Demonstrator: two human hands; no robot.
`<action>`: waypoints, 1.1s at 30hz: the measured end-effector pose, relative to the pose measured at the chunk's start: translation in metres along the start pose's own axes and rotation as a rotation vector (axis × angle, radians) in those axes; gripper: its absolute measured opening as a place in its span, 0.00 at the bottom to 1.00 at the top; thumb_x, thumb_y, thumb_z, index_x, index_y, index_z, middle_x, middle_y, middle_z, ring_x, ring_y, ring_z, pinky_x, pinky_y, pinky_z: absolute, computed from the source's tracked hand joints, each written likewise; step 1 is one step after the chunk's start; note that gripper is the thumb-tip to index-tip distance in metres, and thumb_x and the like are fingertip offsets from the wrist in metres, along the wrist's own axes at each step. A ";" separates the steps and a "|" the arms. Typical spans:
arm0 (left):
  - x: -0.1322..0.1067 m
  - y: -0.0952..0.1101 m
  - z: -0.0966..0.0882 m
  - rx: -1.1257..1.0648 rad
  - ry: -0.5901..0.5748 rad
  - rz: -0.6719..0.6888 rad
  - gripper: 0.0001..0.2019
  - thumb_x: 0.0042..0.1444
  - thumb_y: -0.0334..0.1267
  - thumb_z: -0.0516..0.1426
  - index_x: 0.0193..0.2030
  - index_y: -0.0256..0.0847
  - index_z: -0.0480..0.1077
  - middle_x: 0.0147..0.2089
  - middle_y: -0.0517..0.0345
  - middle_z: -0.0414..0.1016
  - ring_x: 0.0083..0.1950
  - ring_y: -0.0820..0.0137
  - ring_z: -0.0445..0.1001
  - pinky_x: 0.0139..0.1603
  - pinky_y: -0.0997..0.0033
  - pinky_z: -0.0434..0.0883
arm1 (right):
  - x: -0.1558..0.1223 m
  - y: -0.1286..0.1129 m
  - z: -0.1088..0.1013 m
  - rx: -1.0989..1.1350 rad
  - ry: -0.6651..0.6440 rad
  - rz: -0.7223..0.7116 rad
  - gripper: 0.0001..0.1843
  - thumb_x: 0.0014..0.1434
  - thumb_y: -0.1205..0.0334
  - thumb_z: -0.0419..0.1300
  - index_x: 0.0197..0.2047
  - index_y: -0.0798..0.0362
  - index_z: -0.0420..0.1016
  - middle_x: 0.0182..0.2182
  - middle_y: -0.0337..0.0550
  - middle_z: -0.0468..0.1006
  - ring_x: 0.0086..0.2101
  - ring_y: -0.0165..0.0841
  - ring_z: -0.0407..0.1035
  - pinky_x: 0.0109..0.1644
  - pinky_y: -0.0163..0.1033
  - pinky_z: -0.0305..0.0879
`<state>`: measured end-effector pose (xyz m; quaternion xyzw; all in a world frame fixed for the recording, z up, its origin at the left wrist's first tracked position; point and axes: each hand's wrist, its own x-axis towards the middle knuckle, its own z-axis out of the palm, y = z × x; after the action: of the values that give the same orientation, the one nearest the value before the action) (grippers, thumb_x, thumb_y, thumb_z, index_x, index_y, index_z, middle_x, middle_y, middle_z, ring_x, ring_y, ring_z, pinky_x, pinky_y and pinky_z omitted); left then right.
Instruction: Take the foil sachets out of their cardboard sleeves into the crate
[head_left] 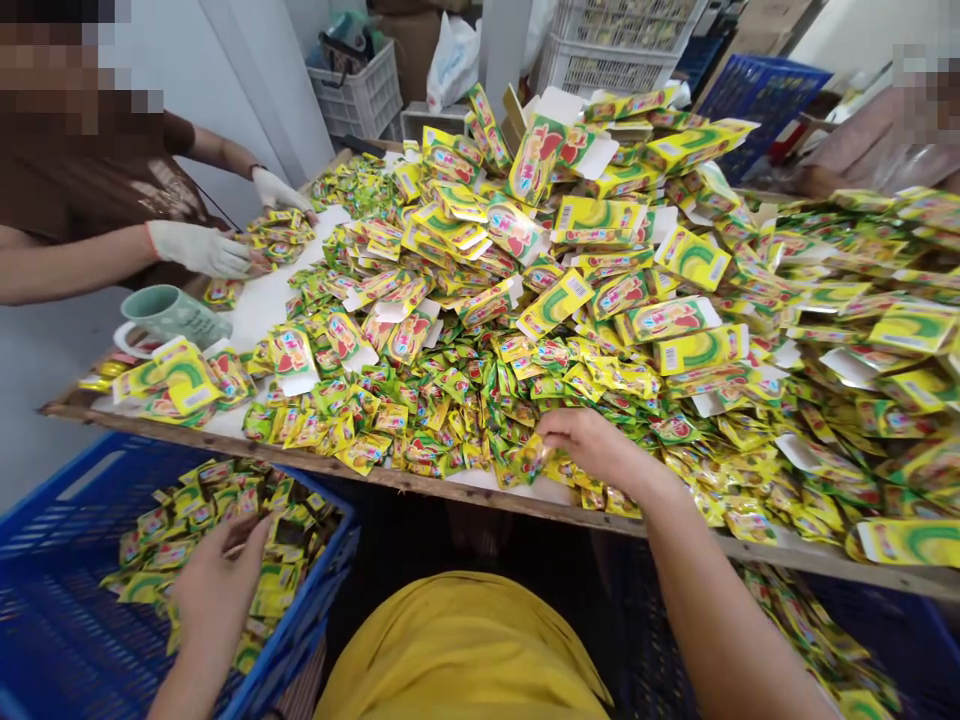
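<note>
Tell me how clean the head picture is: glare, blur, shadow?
Head view: small packets near the right hand show glossy highlights; head view: boxes at the far right look soft and stretched; head view: deep shadow beneath the table; head view: pixel blocks mask both upper corners.

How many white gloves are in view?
2, both on the co-worker at left: the nearer glove by the green mug, the farther glove beyond it. Others may be hidden.

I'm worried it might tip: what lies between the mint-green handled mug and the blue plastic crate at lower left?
In the head view, yellow-and-green cardboard boxes and the wooden table edge lie between them.
</note>
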<state>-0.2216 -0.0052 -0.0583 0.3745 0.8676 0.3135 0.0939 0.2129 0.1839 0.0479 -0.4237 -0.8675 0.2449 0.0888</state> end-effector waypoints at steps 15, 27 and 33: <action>-0.087 0.221 0.099 -0.439 -0.743 0.503 0.07 0.55 0.32 0.56 0.35 0.41 0.77 0.34 0.56 0.80 0.36 0.68 0.76 0.41 0.70 0.69 | 0.000 -0.014 0.030 -0.141 -0.177 0.027 0.07 0.50 0.70 0.64 0.35 0.55 0.76 0.34 0.47 0.78 0.38 0.38 0.72 0.41 0.37 0.62; -0.093 0.243 0.104 -1.003 -1.006 -0.154 0.18 0.40 0.32 0.66 0.41 0.35 0.72 0.37 0.53 0.78 0.38 0.69 0.75 0.41 0.72 0.71 | -0.022 -0.021 0.066 1.048 0.122 0.378 0.15 0.44 0.53 0.68 0.32 0.56 0.77 0.28 0.41 0.78 0.32 0.35 0.70 0.40 0.39 0.65; -0.095 0.238 0.115 -0.841 -0.856 0.044 0.21 0.44 0.24 0.61 0.48 0.38 0.68 0.42 0.53 0.76 0.44 0.69 0.75 0.46 0.69 0.71 | -0.019 -0.014 0.073 1.151 0.290 0.491 0.17 0.43 0.54 0.68 0.34 0.58 0.79 0.25 0.41 0.78 0.24 0.29 0.64 0.28 0.34 0.59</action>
<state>0.0319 0.1069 -0.0094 0.4158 0.5462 0.4531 0.5687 0.1886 0.1367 -0.0075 -0.5233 -0.4543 0.6247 0.3599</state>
